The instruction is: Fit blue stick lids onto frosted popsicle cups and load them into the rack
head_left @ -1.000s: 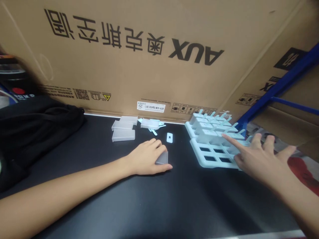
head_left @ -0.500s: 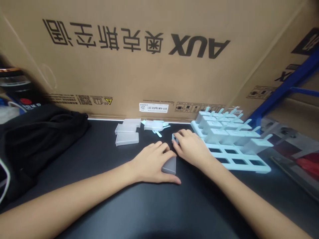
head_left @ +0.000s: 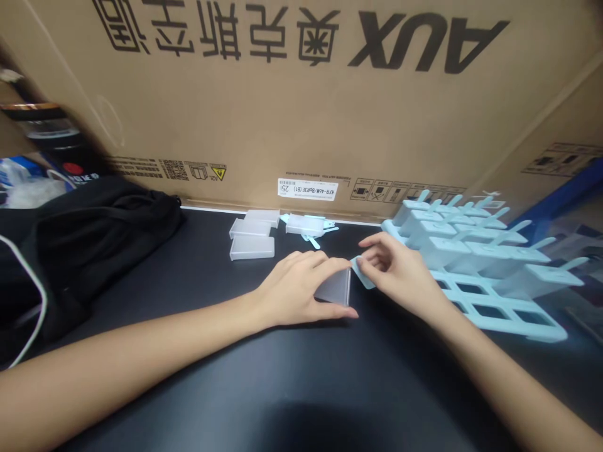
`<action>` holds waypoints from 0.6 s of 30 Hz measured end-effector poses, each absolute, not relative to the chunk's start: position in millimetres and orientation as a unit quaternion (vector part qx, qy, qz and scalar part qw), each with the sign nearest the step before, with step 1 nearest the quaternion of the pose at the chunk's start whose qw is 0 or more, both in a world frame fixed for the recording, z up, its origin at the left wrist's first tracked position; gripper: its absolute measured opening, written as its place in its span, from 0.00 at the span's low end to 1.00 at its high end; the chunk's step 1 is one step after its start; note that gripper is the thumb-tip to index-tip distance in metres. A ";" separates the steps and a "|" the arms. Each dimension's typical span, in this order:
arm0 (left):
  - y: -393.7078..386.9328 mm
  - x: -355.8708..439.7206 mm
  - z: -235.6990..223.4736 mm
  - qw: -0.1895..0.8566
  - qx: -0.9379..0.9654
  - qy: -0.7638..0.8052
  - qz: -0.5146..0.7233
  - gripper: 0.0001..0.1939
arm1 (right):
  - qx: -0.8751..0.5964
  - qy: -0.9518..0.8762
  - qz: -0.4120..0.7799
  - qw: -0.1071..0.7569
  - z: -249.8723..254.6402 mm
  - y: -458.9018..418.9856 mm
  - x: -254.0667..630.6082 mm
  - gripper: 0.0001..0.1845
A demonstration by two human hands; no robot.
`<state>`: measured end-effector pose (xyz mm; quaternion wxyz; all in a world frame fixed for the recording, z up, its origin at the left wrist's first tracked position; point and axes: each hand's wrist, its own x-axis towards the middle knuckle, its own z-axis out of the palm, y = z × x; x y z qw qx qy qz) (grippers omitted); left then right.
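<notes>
My left hand (head_left: 296,289) is wrapped around a translucent popsicle mould (head_left: 334,287) that lies on the black table, its open end facing right. Between the thumb and fingers of my right hand (head_left: 400,267) is a light blue popsicle lid (head_left: 362,274), tilted close to the mould's open end. Whether lid and mould touch I cannot tell, and the lid's stick is hidden by my hand. To the right stands a light blue rack (head_left: 537,328) bearing several lidded popsicle moulds (head_left: 450,252) with sticks upward; its near slots hold nothing.
Three loose moulds (head_left: 252,247) lie left of centre at the back. Beside them another mould (head_left: 305,225) rests on several blue lids (head_left: 313,241). A big cardboard box (head_left: 235,119) walls off the back. Black cloth (head_left: 89,245), a white cable (head_left: 35,276) and a dark bottle (head_left: 61,141) occupy the left.
My right hand has turned the blue lid, so its flat face now shows by the mould's opening. My left hand keeps its hold on the mould. The whole view has shifted.
</notes>
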<state>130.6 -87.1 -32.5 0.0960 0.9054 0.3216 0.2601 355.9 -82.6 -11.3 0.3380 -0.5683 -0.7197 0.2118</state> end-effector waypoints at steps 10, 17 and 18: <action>-87.8 130.3 -31.1 0.126 0.881 0.351 0.290 0.32 | -0.490 -0.553 0.455 0.497 0.2 -96.4 342.2 0.25; -85.4 129.0 -32.0 0.157 0.877 0.361 0.275 0.40 | -0.460 -0.592 0.508 0.423 -11.4 -100.4 332.0 0.17; -85.2 128.8 -32.2 0.166 0.878 0.359 0.271 0.40 | -0.458 -0.596 0.509 0.419 -11.2 -100.8 331.1 0.17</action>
